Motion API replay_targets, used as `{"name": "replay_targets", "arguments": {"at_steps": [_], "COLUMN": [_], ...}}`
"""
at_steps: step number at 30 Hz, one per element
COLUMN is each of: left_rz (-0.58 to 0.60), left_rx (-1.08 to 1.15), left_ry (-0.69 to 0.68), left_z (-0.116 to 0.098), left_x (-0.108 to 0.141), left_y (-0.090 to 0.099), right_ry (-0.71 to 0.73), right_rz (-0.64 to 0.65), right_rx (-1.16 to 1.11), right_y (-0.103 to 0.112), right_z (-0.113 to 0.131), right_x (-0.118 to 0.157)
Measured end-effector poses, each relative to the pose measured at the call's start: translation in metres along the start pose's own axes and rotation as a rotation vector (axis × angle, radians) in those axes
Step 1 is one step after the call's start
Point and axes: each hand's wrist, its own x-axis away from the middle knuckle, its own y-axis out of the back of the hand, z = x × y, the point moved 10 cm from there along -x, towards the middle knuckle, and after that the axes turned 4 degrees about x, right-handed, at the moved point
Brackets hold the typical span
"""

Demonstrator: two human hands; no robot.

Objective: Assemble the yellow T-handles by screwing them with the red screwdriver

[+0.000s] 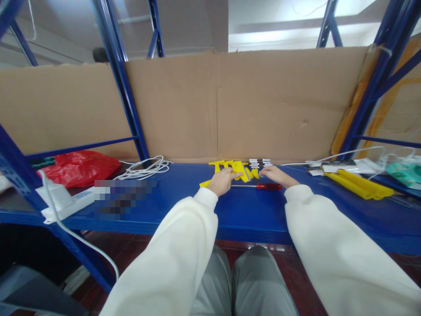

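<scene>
My left hand (222, 181) is closed around the edge of a yellow plastic piece (242, 171) with a grey strip along its side. Just to the right, my right hand (278, 175) has its fingers pinched together; whatever is in them is too small to tell. Small yellow parts (254, 172) lie between the two hands. More yellow T-shaped pieces (217, 165) rest behind my left hand. A screwdriver (269, 186) with a red handle lies in front of both hands, its shaft pointing left. Behind my right fingers is a stack of black-and-white pieces (259, 163).
A cardboard sheet (263, 101) stands behind the blue shelf (250, 215). To the left are a coiled white cable (148, 166), a red plastic bag (82, 166) and a power strip (79, 204). Yellow tubes (358, 184) and plastic packets (340, 166) lie at the right.
</scene>
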Motion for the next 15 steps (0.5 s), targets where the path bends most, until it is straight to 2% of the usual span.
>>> {"name": "replay_targets", "arguments": {"at_steps": [3,6,15], "left_rz": [0.012,0.027,0.025], "left_rx": [0.006,-0.013,-0.05], "left_ry": [-0.03,-0.042,-0.056], "left_z": [-0.003,-0.004,-0.006], "left_x": [-0.002,-0.002,-0.003], "left_y": [-0.002,-0.003,-0.004], "right_ry": [0.11,0.171,0.183], "right_rz": [0.057,0.118,0.167], "right_rx": [-0.181,-0.3,-0.371], "right_y": [-0.007,-0.017,-0.026], "right_z": [0.025,0.038,0.034], "right_x": [0.009,0.013,0.012]}}
